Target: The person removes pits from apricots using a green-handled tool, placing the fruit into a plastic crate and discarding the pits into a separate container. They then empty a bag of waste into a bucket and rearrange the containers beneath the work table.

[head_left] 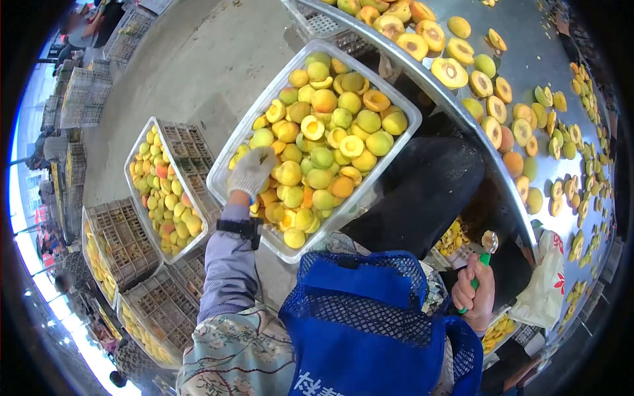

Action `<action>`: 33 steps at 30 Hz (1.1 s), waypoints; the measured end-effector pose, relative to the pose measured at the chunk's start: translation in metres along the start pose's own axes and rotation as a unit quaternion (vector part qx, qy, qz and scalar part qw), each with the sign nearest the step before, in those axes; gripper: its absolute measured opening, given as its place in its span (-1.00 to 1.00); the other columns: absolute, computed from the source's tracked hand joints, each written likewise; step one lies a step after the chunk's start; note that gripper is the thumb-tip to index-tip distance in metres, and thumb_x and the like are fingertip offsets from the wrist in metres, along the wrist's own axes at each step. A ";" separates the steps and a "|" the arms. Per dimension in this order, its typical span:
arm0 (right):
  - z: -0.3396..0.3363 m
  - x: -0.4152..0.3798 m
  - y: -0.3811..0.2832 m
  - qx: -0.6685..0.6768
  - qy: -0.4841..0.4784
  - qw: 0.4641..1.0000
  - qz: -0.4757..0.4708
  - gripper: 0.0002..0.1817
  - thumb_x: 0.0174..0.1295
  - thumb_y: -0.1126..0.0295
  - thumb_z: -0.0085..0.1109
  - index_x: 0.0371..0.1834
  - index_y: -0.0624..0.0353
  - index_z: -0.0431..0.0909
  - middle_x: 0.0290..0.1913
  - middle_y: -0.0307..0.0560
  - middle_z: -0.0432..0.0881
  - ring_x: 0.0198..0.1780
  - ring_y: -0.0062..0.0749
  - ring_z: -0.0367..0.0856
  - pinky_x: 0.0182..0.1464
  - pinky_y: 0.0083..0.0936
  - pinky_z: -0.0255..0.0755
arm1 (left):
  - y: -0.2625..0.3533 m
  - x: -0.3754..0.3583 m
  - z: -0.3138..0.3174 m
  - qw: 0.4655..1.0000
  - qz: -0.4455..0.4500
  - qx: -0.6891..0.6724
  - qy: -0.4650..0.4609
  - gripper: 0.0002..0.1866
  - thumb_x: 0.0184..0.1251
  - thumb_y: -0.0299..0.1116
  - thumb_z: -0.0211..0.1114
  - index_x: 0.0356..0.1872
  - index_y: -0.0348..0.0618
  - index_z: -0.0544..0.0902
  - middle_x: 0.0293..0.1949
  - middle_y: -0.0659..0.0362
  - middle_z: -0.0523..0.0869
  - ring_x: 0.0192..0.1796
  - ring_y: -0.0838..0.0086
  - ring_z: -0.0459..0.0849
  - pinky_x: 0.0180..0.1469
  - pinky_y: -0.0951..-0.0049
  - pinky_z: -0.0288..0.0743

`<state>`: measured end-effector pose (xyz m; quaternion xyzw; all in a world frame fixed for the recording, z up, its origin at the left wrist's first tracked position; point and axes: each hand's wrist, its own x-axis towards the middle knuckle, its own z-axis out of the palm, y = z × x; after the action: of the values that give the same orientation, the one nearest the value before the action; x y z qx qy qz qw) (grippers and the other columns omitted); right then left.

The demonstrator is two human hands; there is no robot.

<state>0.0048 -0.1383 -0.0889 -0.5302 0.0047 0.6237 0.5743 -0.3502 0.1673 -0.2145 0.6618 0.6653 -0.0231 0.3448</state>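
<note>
My left hand (253,173), in a pale work glove, is over the left side of a large white plastic crate (391,173) heaped with yellow-green peaches (321,158). It touches or nearly touches the fruit, and its fingers are too blurred and turned away to show a grip. Some peaches in the crate are halved. My bare right hand (477,295) is closed around the green handle of a pitting spoon (485,256). The metal tip of the spoon points up, beside the edge of the metal table (512,188).
Cut peach halves (450,72) and pits lie spread over the metal table on the right. A white plastic bag (543,284) hangs at its edge. More peach-filled crates (165,191) stand on the floor to the left. Under the table are crates with peach pieces (454,239). People work at far left.
</note>
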 end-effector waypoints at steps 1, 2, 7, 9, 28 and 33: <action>0.001 0.000 0.001 -0.002 -0.001 1.000 0.005 -0.68 0.49 0.19 -0.01 -0.40 0.12 0.29 -0.78 -0.30 0.18 -0.88 -0.67 0.04 -0.85 -0.63 -0.01 | -0.007 -0.011 -0.004 0.995 -0.060 0.058 -0.048 -0.55 0.29 0.03 0.20 0.06 0.01 0.70 0.06 -0.04 0.72 0.15 0.15 0.66 0.23 0.27 0.48; 0.002 0.001 0.001 -0.004 -0.002 1.000 0.009 -0.69 0.49 0.20 -0.02 -0.39 0.12 0.29 -0.78 -0.30 0.18 -0.88 -0.67 0.04 -0.85 -0.64 -0.01 | -0.018 -0.017 -0.004 0.995 -0.063 0.059 -0.049 -0.55 0.29 0.03 0.20 0.06 0.01 0.70 0.06 -0.04 0.72 0.15 0.15 0.66 0.23 0.27 0.48; 0.014 0.008 0.001 -0.026 -0.010 1.000 0.010 -0.70 0.50 0.22 -0.03 -0.39 0.12 0.29 -0.77 -0.30 0.19 -0.87 -0.67 0.03 -0.85 -0.63 -0.02 | -0.057 -0.074 0.049 0.955 0.000 0.135 -0.265 -0.54 0.29 0.12 0.24 -0.10 -0.06 0.72 -0.14 0.01 0.78 -0.07 0.20 0.74 -0.03 0.22 0.57; 0.017 0.009 0.000 -0.033 -0.009 0.999 0.013 -0.70 0.50 0.22 -0.03 -0.39 0.12 0.29 -0.77 -0.30 0.19 -0.87 -0.67 0.03 -0.85 -0.63 -0.01 | -0.045 -0.098 0.086 0.956 -0.030 0.143 -0.254 -0.54 0.29 0.13 0.24 -0.11 -0.07 0.71 -0.15 0.01 0.78 -0.07 0.15 0.74 -0.03 0.20 0.57; 0.019 0.005 0.006 -0.065 -0.005 0.998 0.018 -0.81 0.50 0.28 -0.02 -0.29 0.10 0.39 -0.73 -0.27 0.25 -0.84 -0.64 0.12 -0.80 -0.63 0.05 | -0.071 -0.066 0.056 0.977 -0.119 0.155 -0.087 -0.41 0.18 0.22 0.31 -0.10 -0.16 0.66 -0.08 -0.13 0.73 0.02 0.02 0.70 0.02 0.09 0.55; 0.014 -0.001 0.007 -0.058 0.017 0.998 0.010 -0.81 0.50 0.30 -0.02 -0.29 0.10 0.40 -0.72 -0.27 0.26 -0.84 -0.63 0.12 -0.79 -0.62 0.07 | -0.047 -0.070 0.043 0.971 -0.076 0.197 -0.111 -0.39 0.20 0.27 0.25 -0.13 -0.16 0.70 -0.14 -0.12 0.75 -0.04 0.02 0.72 -0.01 0.12 0.56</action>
<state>-0.0099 -0.1329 -0.0863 -0.5732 -0.0161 0.6195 0.5362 -0.3820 0.0805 -0.2332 0.6576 0.6535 -0.2532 0.2764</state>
